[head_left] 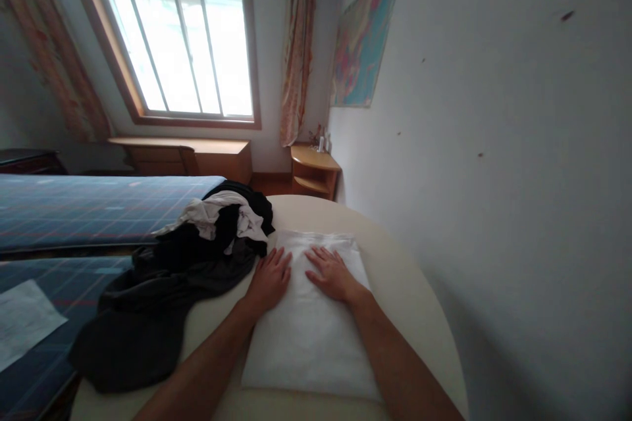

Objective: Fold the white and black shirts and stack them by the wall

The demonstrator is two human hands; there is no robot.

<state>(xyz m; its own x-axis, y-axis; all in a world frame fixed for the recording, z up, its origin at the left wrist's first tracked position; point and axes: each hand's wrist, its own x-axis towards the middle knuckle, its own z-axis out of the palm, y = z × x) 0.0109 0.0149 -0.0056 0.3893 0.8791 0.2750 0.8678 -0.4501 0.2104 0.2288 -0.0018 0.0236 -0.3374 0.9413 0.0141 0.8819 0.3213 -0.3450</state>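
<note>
A white folded cloth (309,335), perhaps a garment, lies flat as a long rectangle on the pale round table (415,316). My left hand (270,279) rests on its left edge, palm down with the fingers spread. On the upper right part of the cloth lies my right hand (333,273), also flat with fingers apart. Neither hand grips anything. Just left of my left hand is a heap of dark clothes (148,316), with a crumpled light garment (212,210) on top of it.
Blue plaid mattresses (99,210) stand to the left, with a white paper sheet (27,322) on the nearer one. A white wall (518,210) runs along the right. Beyond the table are a small corner shelf (316,158) and a wooden desk (222,154) under the window.
</note>
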